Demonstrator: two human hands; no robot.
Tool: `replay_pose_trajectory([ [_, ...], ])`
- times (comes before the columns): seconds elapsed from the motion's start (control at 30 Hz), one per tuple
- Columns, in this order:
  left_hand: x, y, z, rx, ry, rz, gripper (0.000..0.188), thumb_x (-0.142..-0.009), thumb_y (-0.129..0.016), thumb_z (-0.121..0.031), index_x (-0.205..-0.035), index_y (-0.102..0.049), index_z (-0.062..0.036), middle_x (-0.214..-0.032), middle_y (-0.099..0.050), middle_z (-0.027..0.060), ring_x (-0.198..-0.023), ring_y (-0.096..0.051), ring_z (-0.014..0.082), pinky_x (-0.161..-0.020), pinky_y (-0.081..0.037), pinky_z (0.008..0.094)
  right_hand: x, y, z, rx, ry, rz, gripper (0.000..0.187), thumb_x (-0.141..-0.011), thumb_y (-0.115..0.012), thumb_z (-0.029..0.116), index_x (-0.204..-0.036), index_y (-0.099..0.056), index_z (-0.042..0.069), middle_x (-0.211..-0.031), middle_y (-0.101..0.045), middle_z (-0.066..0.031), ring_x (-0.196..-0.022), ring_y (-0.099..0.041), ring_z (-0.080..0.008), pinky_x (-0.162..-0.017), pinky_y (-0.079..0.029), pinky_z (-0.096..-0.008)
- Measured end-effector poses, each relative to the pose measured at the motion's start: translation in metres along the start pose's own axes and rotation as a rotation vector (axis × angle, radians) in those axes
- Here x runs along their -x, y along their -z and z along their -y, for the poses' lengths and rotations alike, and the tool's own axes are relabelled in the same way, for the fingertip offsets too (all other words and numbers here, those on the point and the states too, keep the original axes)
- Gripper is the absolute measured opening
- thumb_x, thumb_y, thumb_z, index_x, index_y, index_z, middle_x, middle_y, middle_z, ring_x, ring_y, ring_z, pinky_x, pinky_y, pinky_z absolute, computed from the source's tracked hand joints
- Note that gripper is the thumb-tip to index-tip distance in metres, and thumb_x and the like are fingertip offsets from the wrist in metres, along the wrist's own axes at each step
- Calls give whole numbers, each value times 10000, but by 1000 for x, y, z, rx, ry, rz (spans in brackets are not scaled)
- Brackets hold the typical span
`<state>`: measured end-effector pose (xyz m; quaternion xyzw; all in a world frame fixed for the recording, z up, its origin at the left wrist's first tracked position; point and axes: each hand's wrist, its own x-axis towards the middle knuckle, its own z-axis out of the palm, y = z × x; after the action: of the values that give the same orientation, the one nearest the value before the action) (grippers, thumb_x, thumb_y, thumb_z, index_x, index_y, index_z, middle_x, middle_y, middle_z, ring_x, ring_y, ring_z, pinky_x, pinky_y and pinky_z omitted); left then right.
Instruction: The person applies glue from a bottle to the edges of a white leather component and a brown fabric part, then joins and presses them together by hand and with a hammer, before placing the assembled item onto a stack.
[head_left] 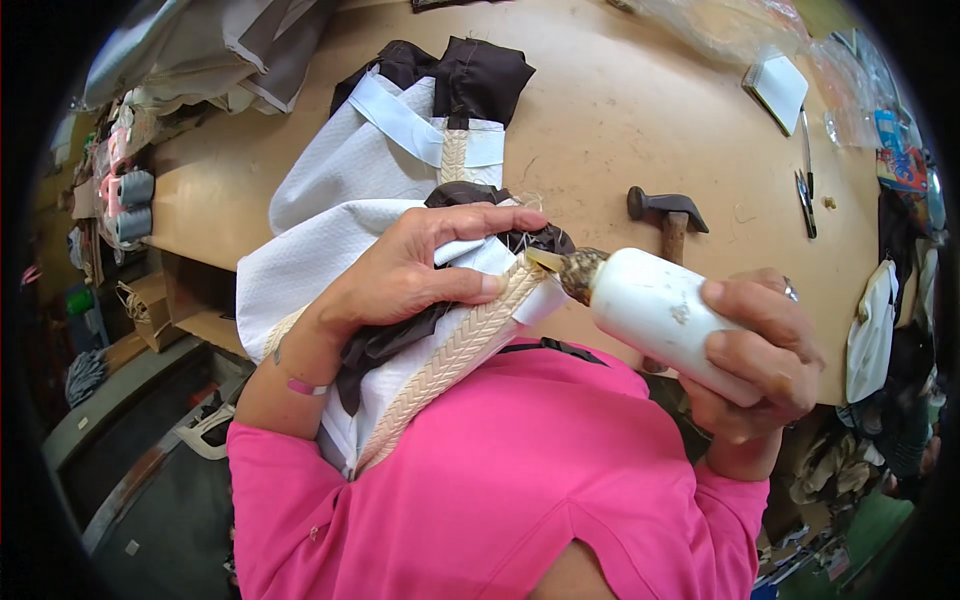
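Observation:
My right hand [765,360] is wrapped round a white squeeze bottle [660,315], tilted so that its crusted brown neck and yellowish nozzle [543,259] point left. The nozzle tip touches the end of a cream braided strap [470,335], or lies right against it. Loose threads stick out there. My left hand [440,255] pinches that strap end, thumb on the braid and fingers over the dark brown cloth behind. The strap belongs to a white textured fabric piece [330,225] with dark brown lining [480,80], spread over the table and my lap.
A hammer [668,215] lies on the wooden table [590,120] beyond the bottle. At the right are a notepad [777,92], small snips [805,203] and plastic wrapping [845,90]. Grey thread spools [133,205] stand at the left edge, below piled fabric [215,50].

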<state>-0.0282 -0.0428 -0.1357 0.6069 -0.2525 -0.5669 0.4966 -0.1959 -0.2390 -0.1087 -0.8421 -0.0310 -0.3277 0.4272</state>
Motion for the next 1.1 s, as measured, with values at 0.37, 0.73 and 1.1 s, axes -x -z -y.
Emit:
replay_pose_trajectory([
  [0.37,-1,0,-4,66,48,-75,514,-633,-624,-66,-1130,-513,10,-1109,-540,89,-1055,-464,152,-937,-308,266,0,0,-4,12,-2,20,187,-566,-629,2,-713,-547,83,-783,-595,-152,-498,-513,-212,-436,-374,-275],
  [0.73,-3,6,-7,121,28,-126,501,-647,-581,-50,-1137,-503,19,-1099,-534,82,-1007,-493,138,-903,-341,239,3,0,-4,-14,-29,-11,267,-559,-638,-17,-787,-539,80,-846,-584,-174,-555,-535,-211,-486,-412,-283],
  [1.1,-8,10,0,124,-32,-140,477,-666,-535,-29,-1140,-500,17,-1132,-512,87,-1019,-495,143,-904,-360,250,17,-12,8,29,-9,-32,235,-550,-645,-9,-730,-549,107,-842,-590,-123,-529,-517,-213,-435,-410,-266],
])
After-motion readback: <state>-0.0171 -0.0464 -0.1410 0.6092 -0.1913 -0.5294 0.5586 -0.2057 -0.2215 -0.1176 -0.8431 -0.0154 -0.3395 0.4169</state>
